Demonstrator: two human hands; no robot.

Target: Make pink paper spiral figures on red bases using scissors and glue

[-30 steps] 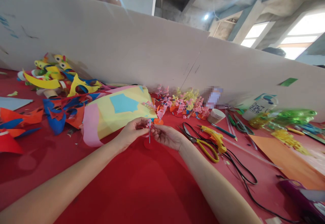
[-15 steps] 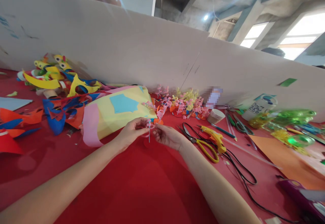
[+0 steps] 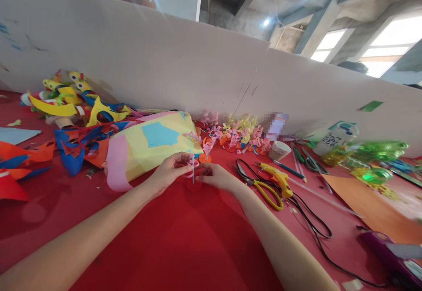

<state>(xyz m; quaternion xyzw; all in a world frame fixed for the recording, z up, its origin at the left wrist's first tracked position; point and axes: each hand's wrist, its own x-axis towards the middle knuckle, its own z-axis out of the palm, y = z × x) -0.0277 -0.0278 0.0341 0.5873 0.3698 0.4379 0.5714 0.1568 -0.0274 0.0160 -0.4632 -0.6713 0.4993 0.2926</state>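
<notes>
My left hand (image 3: 170,171) pinches a small pink paper spiral on a thin light-blue stick (image 3: 193,174), held upright over the red table. My right hand (image 3: 216,176) is just right of it, thumb and fingers apart around the spiral's side; whether a fingertip touches the paper I cannot tell. Just behind stand several similar pink and yellow curled-paper pieces (image 3: 234,136), some on orange bases. An orange paper piece (image 3: 205,158) lies close beyond my fingers.
Yellow-handled scissors (image 3: 268,195), a yellow glue gun (image 3: 275,177) with a black cord and a paper cup (image 3: 279,150) lie right. Left are yellow and pink paper sheets (image 3: 132,163) and coloured cut-outs (image 3: 74,163). A grey-white partition (image 3: 158,67) borders the table behind.
My right hand's fingers have parted from a pinch beside the spiral and spread. The left hand keeps its grip on the spiral in nearly the same place.
</notes>
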